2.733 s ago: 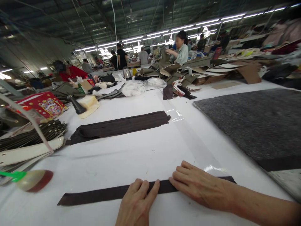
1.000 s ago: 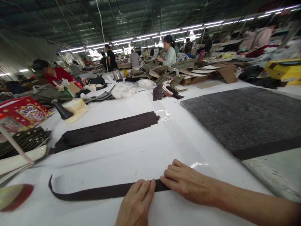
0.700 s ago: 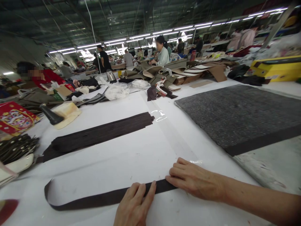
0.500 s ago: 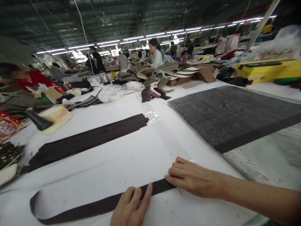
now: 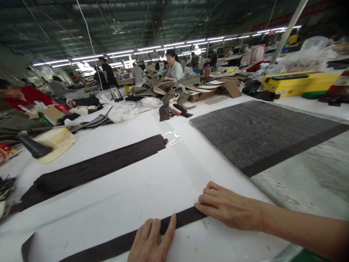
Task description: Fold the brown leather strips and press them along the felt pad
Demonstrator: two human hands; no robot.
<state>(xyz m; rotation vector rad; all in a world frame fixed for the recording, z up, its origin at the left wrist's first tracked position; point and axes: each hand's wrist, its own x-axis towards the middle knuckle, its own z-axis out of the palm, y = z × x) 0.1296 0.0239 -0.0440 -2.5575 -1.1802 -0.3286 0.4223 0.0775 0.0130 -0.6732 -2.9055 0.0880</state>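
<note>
A long dark brown fabric strip point(image 5: 109, 247) runs across the white table in front of me. Its far left part bends back in a loop that the frame's lower edge cuts off. My left hand point(image 5: 154, 238) rests on the strip with its fingers stretched out, the index finger lying along it. Curled fingers of my right hand point(image 5: 226, 207) pinch the strip's right end against the tabletop. Beyond both hands lies a stack of similar dark strips point(image 5: 95, 167), uneven at its ends.
To the right, a rough dark grey sheet point(image 5: 267, 131) has a brown strip along its near edge. A black-handled tool point(image 5: 35, 145) lies on a pale block point(image 5: 58, 143) at left. Plastic bags point(image 5: 124, 111), folded olive pieces point(image 5: 163, 87) and a yellow box point(image 5: 289, 83) stand farther back; people work beyond.
The view has turned slightly, so the table's contents sit farther left. The strip's loop now reaches farther left and down. Both hands keep nearly the same pose on the strip.
</note>
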